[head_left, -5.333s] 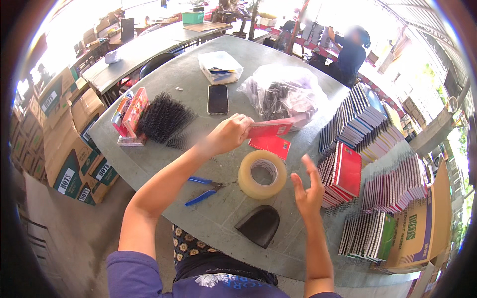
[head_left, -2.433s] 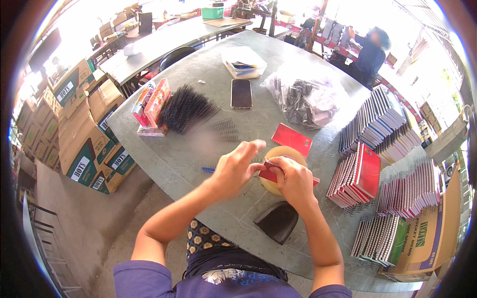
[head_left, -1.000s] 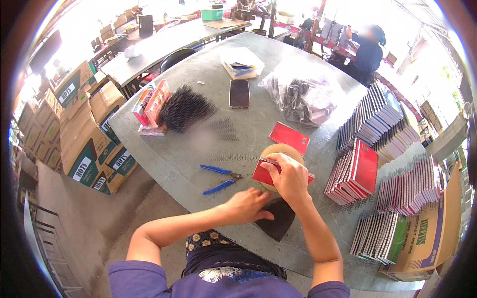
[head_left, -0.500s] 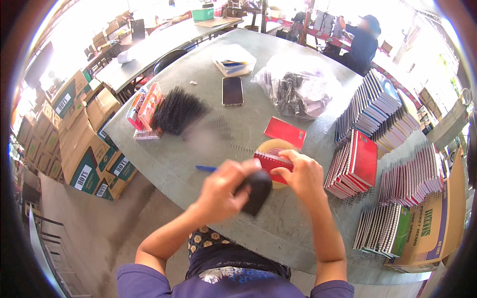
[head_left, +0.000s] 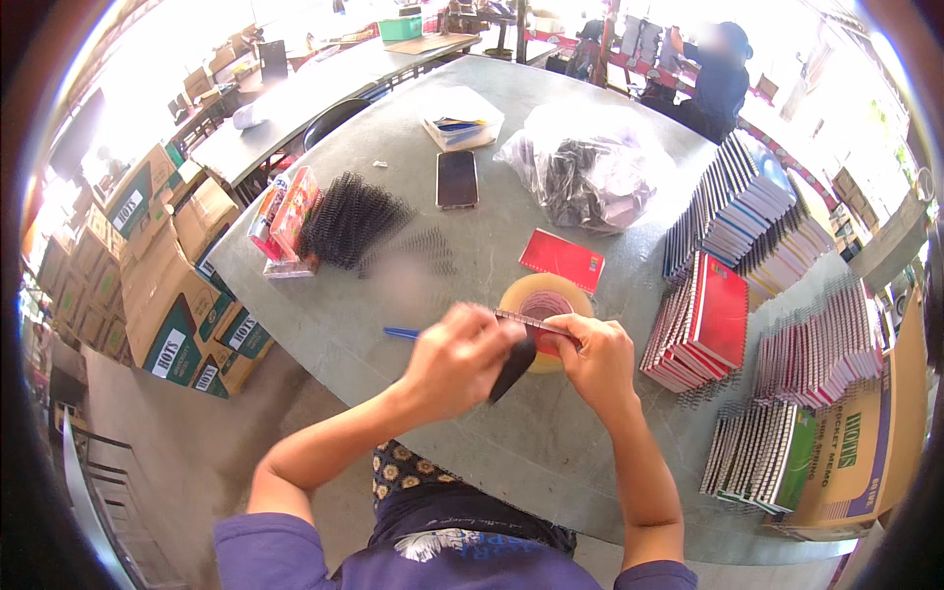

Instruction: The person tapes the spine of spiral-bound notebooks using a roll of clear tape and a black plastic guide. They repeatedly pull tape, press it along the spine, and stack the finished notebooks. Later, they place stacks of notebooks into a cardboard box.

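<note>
My right hand (head_left: 600, 359) pinches a small red spiral notebook (head_left: 536, 323) between thumb and fingers, its wire-bound edge turned up. At the notebook's left end is my left hand (head_left: 457, 359), fingers curled and slightly blurred. A dark, rounded black object (head_left: 513, 372) shows under those fingers; its kind is unclear. Beneath the notebook lies a wide roll of tape (head_left: 523, 291). Another red notebook (head_left: 562, 260) rests flat just beyond the roll. To the left are a blue pen (head_left: 401, 332) and a pile of black wire spirals (head_left: 352, 218), with several looser spirals (head_left: 418, 254) beside it.
Stacks of red notebooks (head_left: 716, 310), blue ones (head_left: 733, 202) and green ones (head_left: 757, 457) line the table's right side, near a cardboard box (head_left: 854, 462). Farther back are a phone (head_left: 456, 180), a plastic tub (head_left: 477, 130) and a clear bag (head_left: 590, 172). A person (head_left: 718, 88) sits beyond.
The notebook has tipped so its bound edge faces up. The wire spiral that stretched out to its left no longer shows. My left hand has moved up and right, closer to the notebook.
</note>
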Available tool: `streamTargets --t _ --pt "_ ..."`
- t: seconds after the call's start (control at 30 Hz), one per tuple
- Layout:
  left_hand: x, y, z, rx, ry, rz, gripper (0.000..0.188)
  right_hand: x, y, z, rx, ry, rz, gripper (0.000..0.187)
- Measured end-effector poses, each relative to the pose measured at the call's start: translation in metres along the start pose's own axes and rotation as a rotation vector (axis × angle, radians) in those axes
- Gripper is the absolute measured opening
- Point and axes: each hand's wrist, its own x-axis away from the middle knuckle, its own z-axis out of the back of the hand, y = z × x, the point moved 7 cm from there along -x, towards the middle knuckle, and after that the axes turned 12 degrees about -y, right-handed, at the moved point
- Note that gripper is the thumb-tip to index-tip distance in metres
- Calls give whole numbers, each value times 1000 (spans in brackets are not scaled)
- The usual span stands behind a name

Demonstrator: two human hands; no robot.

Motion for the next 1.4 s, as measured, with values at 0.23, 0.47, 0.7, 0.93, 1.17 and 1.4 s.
streamTargets --t 0.23,0.47,0.7,0.93,1.17,1.4 --pt "2 -6 -24 107 -279 74 34 4 -8 15 69 12 17 20" --pt "-21 -4 -10 61 -138 62 30 29 73 -23 -1054 -59 -162 26" --pt "-33 -17 -1 35 -1 156 29 26 72 -27 -1078 -53 -208 26" --pt "-44 -1 20 -41 275 29 28 29 65 -22 -976 -58 -163 25" --pt "-54 4 27 62 361 79 30 31 74 -30 -924 -169 -92 27" --pt "-61 14 18 81 321 12 30 35 77 -39 -969 -126 -110 27"
